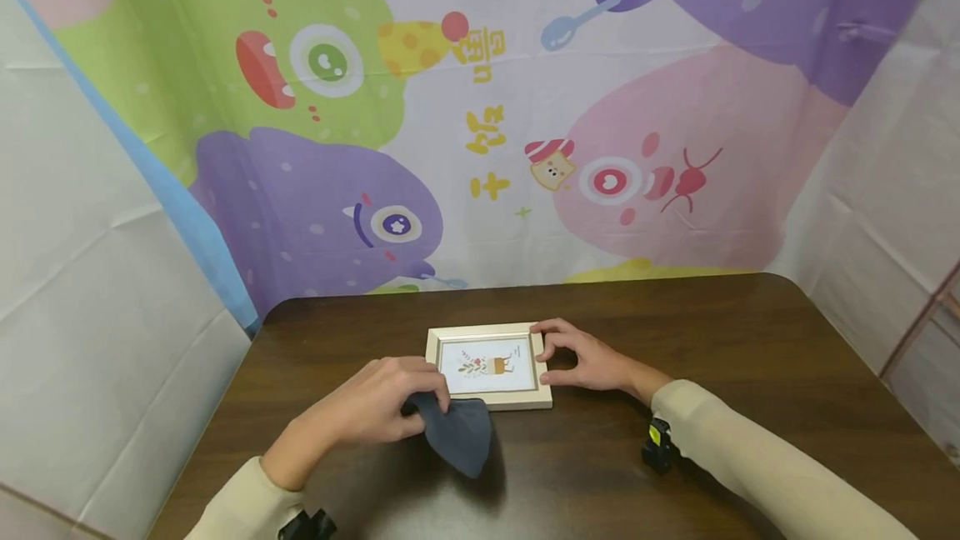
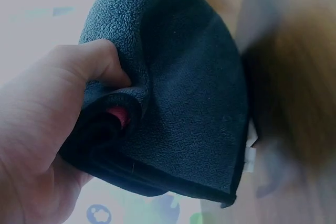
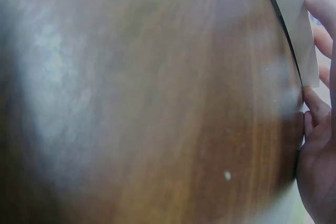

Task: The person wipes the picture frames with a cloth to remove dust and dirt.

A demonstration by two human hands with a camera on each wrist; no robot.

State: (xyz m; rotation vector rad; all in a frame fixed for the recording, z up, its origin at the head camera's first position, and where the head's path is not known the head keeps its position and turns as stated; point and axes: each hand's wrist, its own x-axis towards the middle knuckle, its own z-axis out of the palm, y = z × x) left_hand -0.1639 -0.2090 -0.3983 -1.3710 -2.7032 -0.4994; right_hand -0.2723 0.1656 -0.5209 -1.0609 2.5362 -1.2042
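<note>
A picture frame (image 1: pixel 489 398) with a pale wooden border lies on the brown table, its print of a plant in a pot facing up. My left hand (image 1: pixel 390 398) grips a folded dark grey cloth (image 1: pixel 461 436) at the frame's near left corner. One flap of the cloth hangs down over the frame's near edge. In the left wrist view the thumb pinches the fuzzy cloth (image 2: pixel 184 98), and a bit of red shows inside its fold. At the frame's right side my right hand (image 1: pixel 588 357) holds the border with curled fingers, thumb near the lower corner.
Beneath everything is a dark wood-grain table (image 1: pixel 675 332) with rounded far corners. A printed cloth backdrop (image 1: pixel 495 248) with cartoon monsters hangs behind it, and pale sheets (image 1: pixel 112 315) close in both sides. Each sleeve carries a small black wrist camera (image 1: pixel 657 448).
</note>
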